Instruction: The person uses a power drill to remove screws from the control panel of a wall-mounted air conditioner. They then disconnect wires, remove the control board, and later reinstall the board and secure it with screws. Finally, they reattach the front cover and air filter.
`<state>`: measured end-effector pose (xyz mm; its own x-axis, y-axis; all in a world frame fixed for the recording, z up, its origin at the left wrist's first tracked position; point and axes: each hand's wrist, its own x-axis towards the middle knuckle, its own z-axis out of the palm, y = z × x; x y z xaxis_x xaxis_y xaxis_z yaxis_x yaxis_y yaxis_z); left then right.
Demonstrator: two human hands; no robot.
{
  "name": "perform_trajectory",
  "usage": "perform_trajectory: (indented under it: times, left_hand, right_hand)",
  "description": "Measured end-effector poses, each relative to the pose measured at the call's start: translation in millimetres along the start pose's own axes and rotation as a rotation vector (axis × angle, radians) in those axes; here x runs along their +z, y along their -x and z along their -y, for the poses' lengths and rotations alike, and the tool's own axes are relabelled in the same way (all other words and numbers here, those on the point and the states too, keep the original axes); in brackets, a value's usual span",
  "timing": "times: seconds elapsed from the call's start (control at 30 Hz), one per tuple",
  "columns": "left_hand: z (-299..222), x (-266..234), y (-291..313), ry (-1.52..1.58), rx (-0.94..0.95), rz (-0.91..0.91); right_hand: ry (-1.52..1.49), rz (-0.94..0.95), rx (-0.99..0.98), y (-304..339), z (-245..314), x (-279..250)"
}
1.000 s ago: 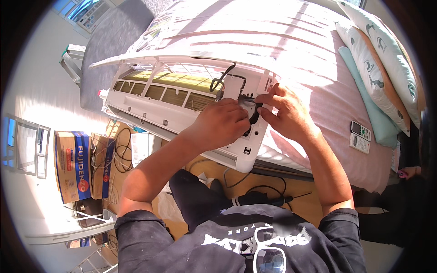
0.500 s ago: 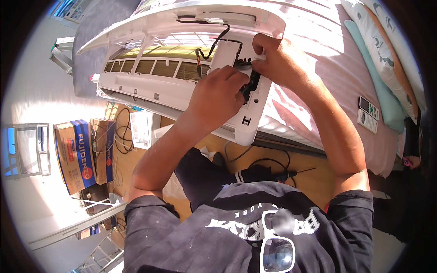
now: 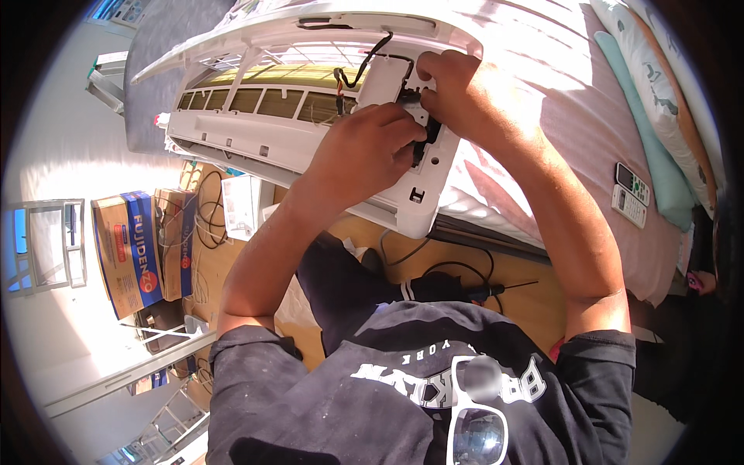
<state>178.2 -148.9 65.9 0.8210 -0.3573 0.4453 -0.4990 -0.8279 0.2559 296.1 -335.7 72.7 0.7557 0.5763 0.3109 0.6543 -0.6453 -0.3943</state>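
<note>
A white wall air conditioner's indoor unit (image 3: 310, 163) lies across the edge of a bed, its front panel (image 3: 232, 43) raised. At its right end is a dark terminal block (image 3: 425, 143) in a recess. My left hand (image 3: 370, 147) is closed at the near side of that recess, fingertips on the block or a small part I cannot make out. My right hand (image 3: 452, 87) has its fingers curled at the recess's far right edge; what they pinch is hidden. Black wires (image 3: 361, 76) loop over the unit left of the white cover (image 3: 381, 81).
The bed (image 3: 562, 116) has a pink sheet, with two remote controls (image 3: 630, 194) and pillows (image 3: 659, 116) at right. Cardboard boxes (image 3: 128, 252) and loose cables (image 3: 209, 213) lie on the floor at left. A black tool with a long thin bit (image 3: 496, 290) is on the floor below the bed.
My right hand has shifted slightly left and down over the recess. My left hand has moved a little to the left, its fingers still at the terminal block.
</note>
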Motion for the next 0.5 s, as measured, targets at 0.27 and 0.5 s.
perform_trajectory:
  times: [0.27, 0.5]
  left_hand:
    - [1, 8, 6, 0.127, -0.034, -0.152]
    - [6, 4, 8, 0.156, -0.027, -0.135]
  right_hand:
    - [-0.073, -0.084, -0.083, 54, -1, -6]
    - [0.172, 0.133, -0.081, 29, 6, -15]
